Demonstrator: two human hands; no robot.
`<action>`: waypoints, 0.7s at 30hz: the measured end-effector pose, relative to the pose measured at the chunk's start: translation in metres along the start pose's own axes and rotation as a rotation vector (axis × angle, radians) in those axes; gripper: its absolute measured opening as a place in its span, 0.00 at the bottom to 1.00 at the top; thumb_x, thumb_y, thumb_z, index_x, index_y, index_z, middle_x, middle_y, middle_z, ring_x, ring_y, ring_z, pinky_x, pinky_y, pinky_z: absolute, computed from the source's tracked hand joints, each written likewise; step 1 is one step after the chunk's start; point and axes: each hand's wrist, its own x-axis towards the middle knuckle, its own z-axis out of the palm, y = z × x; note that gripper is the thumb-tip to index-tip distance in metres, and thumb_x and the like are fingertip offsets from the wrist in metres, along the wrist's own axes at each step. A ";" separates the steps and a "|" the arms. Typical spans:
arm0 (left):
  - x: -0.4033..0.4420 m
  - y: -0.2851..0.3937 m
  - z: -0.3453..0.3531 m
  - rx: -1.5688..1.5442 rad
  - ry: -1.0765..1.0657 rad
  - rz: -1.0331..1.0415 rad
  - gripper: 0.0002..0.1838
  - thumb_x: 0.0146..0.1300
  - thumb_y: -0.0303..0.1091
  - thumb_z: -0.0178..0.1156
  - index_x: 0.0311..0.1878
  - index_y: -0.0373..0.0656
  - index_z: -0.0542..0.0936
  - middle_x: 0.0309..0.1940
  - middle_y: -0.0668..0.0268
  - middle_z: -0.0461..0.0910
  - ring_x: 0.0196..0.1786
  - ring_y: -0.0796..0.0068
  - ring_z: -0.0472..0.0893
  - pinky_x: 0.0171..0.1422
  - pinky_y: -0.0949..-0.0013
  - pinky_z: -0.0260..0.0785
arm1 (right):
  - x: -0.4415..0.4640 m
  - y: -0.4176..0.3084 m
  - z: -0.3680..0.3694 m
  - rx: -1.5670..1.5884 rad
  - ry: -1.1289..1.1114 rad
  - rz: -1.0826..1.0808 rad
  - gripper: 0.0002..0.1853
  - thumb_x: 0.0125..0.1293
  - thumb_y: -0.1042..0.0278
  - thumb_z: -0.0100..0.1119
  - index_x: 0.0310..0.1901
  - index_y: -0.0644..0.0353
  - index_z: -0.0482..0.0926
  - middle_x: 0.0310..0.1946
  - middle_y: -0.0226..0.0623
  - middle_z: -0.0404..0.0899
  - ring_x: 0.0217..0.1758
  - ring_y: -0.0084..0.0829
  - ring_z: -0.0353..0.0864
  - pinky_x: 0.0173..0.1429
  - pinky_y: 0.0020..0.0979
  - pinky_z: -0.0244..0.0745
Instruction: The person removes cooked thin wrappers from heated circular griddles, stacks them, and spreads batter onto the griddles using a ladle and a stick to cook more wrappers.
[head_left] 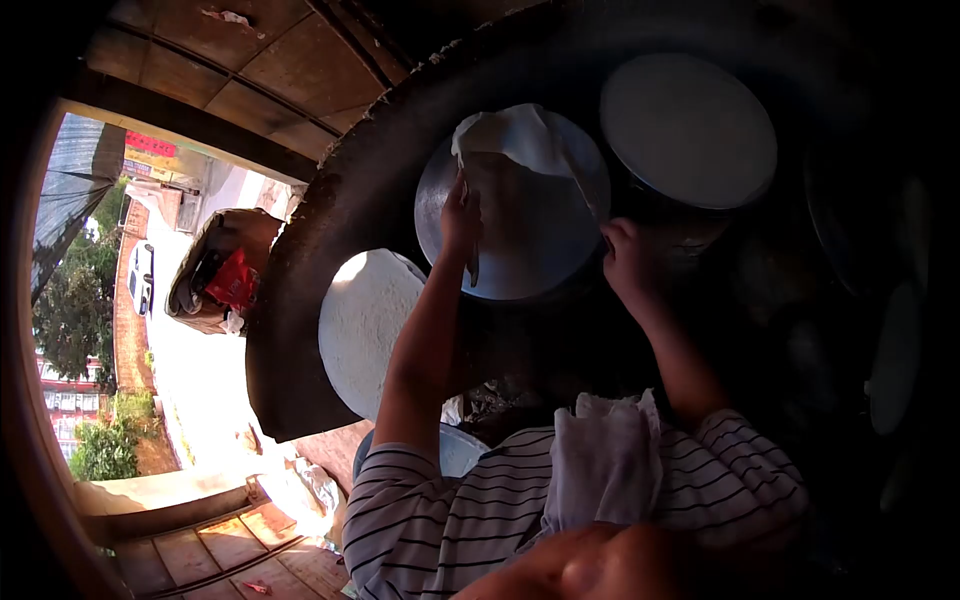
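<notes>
A thin pale sheet [520,138], like a crepe, folds along the far part of a round metal griddle [530,270]. My left hand [460,218] is closed around a thin stick [474,262], whose far end meets the sheet's left edge. On the right, my right hand [622,246] grips a long thin flat stick [585,188] that reaches to the sheet's right end. Both hands are over or beside the griddle. The near part of the griddle's surface shows bare. Shadow hides the fingertips in part.
A second round pan [690,130] with a pale surface sits at the upper right. To the left lies a round white disc [370,325], near my left forearm. A dark curved counter rim [300,230] runs round the pans. A bucket [460,450] stands close to my body.
</notes>
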 end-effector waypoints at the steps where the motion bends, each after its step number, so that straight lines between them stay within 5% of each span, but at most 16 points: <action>1: 0.004 -0.018 -0.005 0.069 0.028 0.066 0.27 0.66 0.31 0.51 0.69 0.51 0.64 0.37 0.62 0.80 0.28 0.81 0.75 0.32 0.73 0.69 | 0.004 -0.016 0.006 0.014 0.001 -0.022 0.18 0.52 0.85 0.54 0.47 0.65 0.77 0.45 0.40 0.74 0.49 0.42 0.73 0.53 0.38 0.72; 6: 0.027 -0.022 -0.017 0.361 0.173 0.223 0.27 0.65 0.32 0.53 0.68 0.57 0.66 0.27 0.60 0.80 0.22 0.70 0.75 0.29 0.63 0.69 | 0.045 0.007 0.011 -0.023 0.060 -0.095 0.16 0.52 0.83 0.55 0.45 0.63 0.79 0.43 0.39 0.76 0.47 0.44 0.74 0.51 0.39 0.72; 8: -0.012 -0.023 -0.028 0.309 0.143 0.103 0.27 0.66 0.33 0.52 0.69 0.62 0.65 0.16 0.70 0.70 0.14 0.81 0.65 0.17 0.72 0.60 | 0.028 0.021 0.005 0.011 0.003 -0.044 0.16 0.52 0.84 0.55 0.44 0.64 0.80 0.41 0.40 0.76 0.44 0.45 0.75 0.49 0.40 0.74; 14: -0.039 -0.038 -0.036 0.668 0.324 0.185 0.27 0.66 0.35 0.52 0.68 0.66 0.65 0.31 0.49 0.81 0.30 0.59 0.82 0.34 0.59 0.71 | 0.056 -0.007 0.032 0.061 -0.004 -0.177 0.15 0.52 0.83 0.55 0.42 0.63 0.81 0.41 0.40 0.78 0.45 0.46 0.75 0.50 0.40 0.74; 18: -0.057 -0.044 -0.035 0.502 0.353 0.126 0.29 0.63 0.35 0.53 0.69 0.61 0.63 0.35 0.45 0.81 0.38 0.47 0.82 0.41 0.52 0.71 | 0.054 0.012 0.002 -0.102 -0.040 -0.175 0.16 0.52 0.84 0.54 0.43 0.62 0.81 0.41 0.38 0.78 0.44 0.45 0.75 0.48 0.39 0.74; 21: -0.069 -0.048 -0.028 0.339 0.401 0.067 0.29 0.64 0.34 0.53 0.69 0.57 0.63 0.29 0.53 0.82 0.29 0.58 0.82 0.34 0.59 0.71 | 0.078 -0.001 0.026 0.015 -0.126 -0.211 0.14 0.55 0.81 0.53 0.43 0.62 0.81 0.41 0.40 0.78 0.43 0.45 0.77 0.48 0.39 0.74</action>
